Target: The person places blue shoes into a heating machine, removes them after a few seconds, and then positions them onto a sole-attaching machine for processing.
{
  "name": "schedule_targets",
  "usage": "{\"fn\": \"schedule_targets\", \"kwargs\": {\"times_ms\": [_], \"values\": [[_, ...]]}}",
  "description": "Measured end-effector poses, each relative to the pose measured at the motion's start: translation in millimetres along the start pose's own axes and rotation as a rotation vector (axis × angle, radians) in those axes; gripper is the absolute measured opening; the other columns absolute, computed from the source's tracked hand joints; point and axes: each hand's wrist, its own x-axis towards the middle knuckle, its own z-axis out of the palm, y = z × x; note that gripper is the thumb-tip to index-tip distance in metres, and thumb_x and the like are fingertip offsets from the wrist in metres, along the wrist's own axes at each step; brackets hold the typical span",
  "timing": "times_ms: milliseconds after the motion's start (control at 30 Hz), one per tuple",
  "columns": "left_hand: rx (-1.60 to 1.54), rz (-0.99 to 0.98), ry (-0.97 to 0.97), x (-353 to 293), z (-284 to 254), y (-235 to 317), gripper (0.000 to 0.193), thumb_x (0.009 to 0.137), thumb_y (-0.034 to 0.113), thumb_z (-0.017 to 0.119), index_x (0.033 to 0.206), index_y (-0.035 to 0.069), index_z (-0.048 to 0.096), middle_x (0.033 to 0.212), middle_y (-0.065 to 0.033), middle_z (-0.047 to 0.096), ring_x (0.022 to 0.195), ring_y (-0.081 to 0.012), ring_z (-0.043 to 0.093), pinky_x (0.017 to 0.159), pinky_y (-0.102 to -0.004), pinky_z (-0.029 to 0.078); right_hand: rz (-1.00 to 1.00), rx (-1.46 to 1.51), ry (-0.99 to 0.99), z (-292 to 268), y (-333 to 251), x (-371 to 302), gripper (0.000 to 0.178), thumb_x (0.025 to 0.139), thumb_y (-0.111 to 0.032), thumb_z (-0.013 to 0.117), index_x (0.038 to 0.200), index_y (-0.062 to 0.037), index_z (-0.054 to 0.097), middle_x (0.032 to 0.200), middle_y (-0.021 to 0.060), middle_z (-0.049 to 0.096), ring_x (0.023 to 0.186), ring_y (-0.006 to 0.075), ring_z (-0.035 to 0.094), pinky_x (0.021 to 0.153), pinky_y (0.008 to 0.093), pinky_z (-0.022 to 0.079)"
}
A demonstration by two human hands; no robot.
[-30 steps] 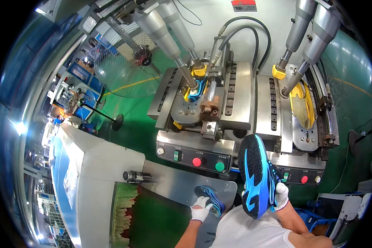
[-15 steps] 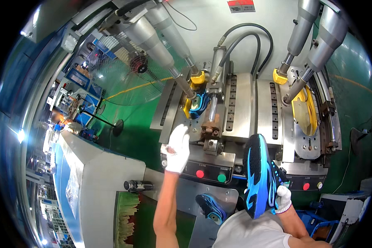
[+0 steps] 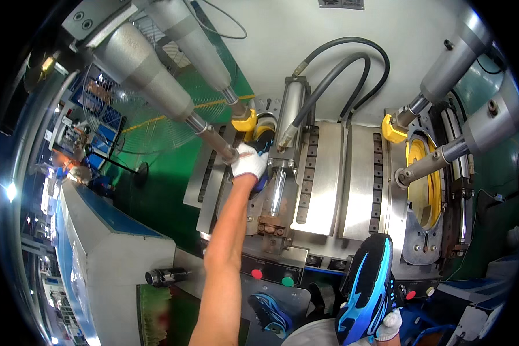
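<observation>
My left hand (image 3: 249, 163), in a white glove, reaches into the left station of the press and closes on a black and blue sports shoe (image 3: 264, 142). That shoe sits toe-away in the station, partly hidden by my hand and wrist. At the lower right, my gloved right hand (image 3: 390, 326) holds another sports shoe (image 3: 366, 288) at its side, the black and blue sole turned up toward me. A third black and blue shoe (image 3: 269, 314) lies on the grey metal shelf (image 3: 297, 300) between my arms.
Slanted metal rods with yellow pads (image 3: 245, 121) hang over the left station, close to my left hand. The right station holds a yellow form (image 3: 422, 184). Black hoses (image 3: 352, 55) arch behind the centre. Red and green buttons (image 3: 288, 281) line the front panel.
My left hand has moved forward from in front of the left station onto the shoe there. The right hand still holds its shoe, now lower in the picture. The whole view has shifted.
</observation>
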Motion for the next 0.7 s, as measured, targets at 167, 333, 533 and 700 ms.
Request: {"fn": "schedule_targets", "kwargs": {"times_ms": [167,333,533,700], "values": [[-0.025,0.010,-0.203,25,-59,2,0.074,0.087,0.056,0.067,0.127,-0.006,0.064,0.132,-0.0263,0.066,0.122,-0.0386,0.065,0.104,-0.0454,0.051,-0.063,-0.058,-0.018,5,-2,6,0.075,0.085,-0.012,0.074,0.150,0.0064,0.040,0.132,0.0260,0.062,0.114,0.0438,0.066,0.101,0.0568,0.055],[-0.180,-0.075,0.026,-31,-138,-46,0.072,0.083,0.057,0.073,0.117,-0.006,0.068,0.121,-0.0294,0.069,0.114,-0.0428,0.068,0.101,-0.0486,0.051,-0.151,-0.319,0.153,-23,16,4,0.054,0.084,-0.004,0.062,0.136,0.0069,0.052,0.103,0.0103,0.069,0.091,0.0222,0.070,0.090,0.0406,0.059],[-0.685,-0.179,0.183,-217,-188,-107,0.067,0.082,0.033,0.085,0.126,-0.007,0.056,0.120,-0.0231,0.070,0.108,-0.0367,0.070,0.100,-0.0415,0.052,-0.067,-0.282,0.051,53,34,80,0.052,0.084,0.000,0.076,0.133,0.0055,0.058,0.111,0.0160,0.073,0.091,0.0254,0.074,0.080,0.0400,0.064],[-0.699,-0.614,0.086,-396,-148,-171,0.072,0.080,0.031,0.087,0.133,-0.003,0.054,0.123,-0.0214,0.070,0.112,-0.0350,0.069,0.099,-0.0419,0.052,0.050,-0.351,-0.111,154,95,254,0.026,0.088,-0.002,0.075,0.113,-0.0002,0.067,0.104,0.0115,0.072,0.087,0.0214,0.072,0.076,0.0411,0.063]]}}
